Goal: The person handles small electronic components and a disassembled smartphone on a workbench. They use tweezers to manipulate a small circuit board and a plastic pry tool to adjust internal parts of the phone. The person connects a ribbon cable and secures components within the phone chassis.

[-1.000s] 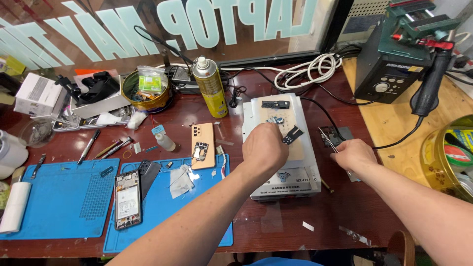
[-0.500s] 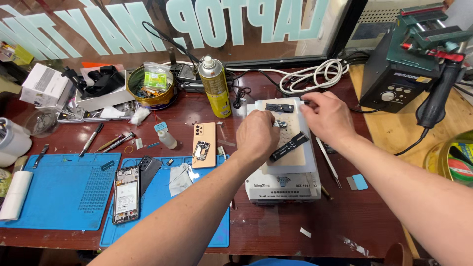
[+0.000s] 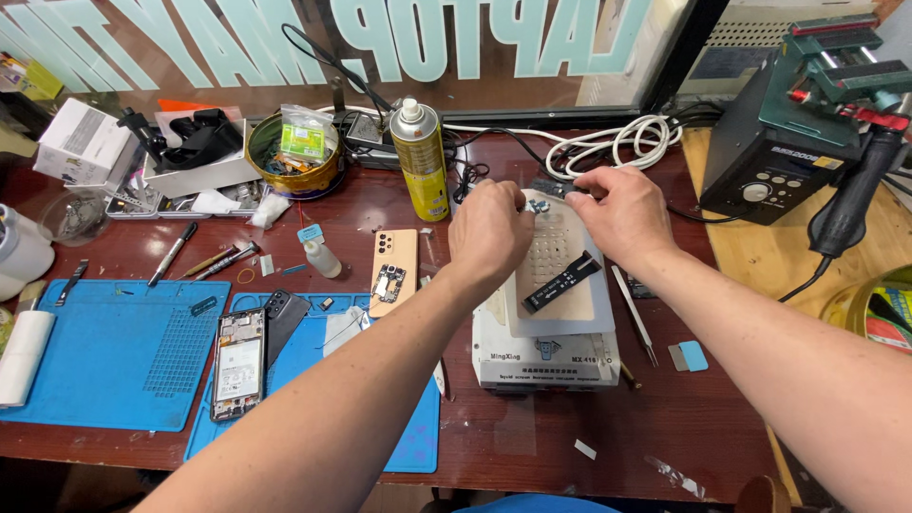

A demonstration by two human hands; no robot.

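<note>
White heating plate (image 3: 556,285), a flat pad on top of a pale box-shaped machine (image 3: 546,356), standing on the dark red table (image 3: 532,446) just right of the blue work mats. A narrow black strip (image 3: 562,281) lies slantwise on the pad's surface. Both hands are at the far edge of the pad. The left hand (image 3: 491,231) is curled, knuckles up, fingers bent down onto the pad's back left corner; what its fingertips press or pinch is hidden beneath the hand. The right hand (image 3: 622,211) is also curled, fingertips pinched together at the back edge, close to a small metal piece (image 3: 539,204) between the two hands; whether it grips that piece cannot be told.

Left of the machine, a tan phone back cover (image 3: 393,273) lies on the table with a small part on it. A yellow spray can (image 3: 419,160) stands upright behind it. On the nearer blue mat (image 3: 313,380) lies an opened phone (image 3: 237,364) with its insides showing, a dark panel (image 3: 283,318) just beside it. Tweezers (image 3: 634,313) lie to the right of the machine, with a small blue tab (image 3: 693,355) near them. A coil of white cable (image 3: 617,142) rests behind the right hand, and a dark soldering station (image 3: 774,157) stands at the far right.
</note>
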